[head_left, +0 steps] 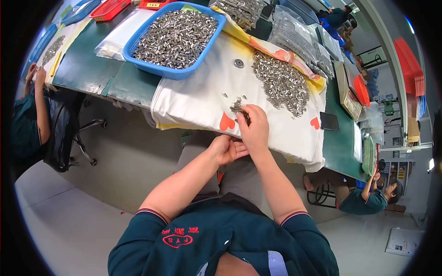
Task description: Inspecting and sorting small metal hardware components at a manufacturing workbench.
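Just the right hand touches one small pile of metal pieces.

Light is bright, and outer edges bend.

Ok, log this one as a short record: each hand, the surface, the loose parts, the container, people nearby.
Left hand: open, low at the cloth's front edge
Right hand: fingers at the small pile; grip unclear
Small pile: metal pieces near the cloth's front edge
Larger heap: similar pieces, farther back and right
Surface: white cloth over a green table
Container: blue basket filled with metal pieces
People nearby: one left, one right
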`<state>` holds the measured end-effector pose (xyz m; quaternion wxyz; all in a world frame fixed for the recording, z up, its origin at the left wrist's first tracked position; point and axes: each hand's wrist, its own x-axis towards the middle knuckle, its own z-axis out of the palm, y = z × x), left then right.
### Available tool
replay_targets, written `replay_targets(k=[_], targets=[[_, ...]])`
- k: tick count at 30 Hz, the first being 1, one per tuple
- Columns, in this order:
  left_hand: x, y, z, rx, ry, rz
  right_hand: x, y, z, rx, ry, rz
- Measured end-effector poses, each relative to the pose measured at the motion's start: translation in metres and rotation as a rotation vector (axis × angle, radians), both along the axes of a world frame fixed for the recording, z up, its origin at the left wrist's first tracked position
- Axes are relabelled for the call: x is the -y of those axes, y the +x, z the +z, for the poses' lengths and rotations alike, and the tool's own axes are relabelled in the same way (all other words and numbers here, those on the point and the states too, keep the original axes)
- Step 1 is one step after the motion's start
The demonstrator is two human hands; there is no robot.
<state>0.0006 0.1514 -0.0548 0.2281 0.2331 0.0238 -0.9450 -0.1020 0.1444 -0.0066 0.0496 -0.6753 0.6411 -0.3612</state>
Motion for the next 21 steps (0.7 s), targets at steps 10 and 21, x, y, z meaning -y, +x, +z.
replay_targets(k=[10, 21], targets=[[-0.001, -0.003, 0.003, 0.002, 0.028, 0.005, -0.006, 0.001, -0.004, 0.028, 0.001, -0.051], [-0.003, -0.003, -0.002, -0.047, 0.073, 0.064, -0.008, 0.010, -0.004, -0.048, 0.009, -0.092]])
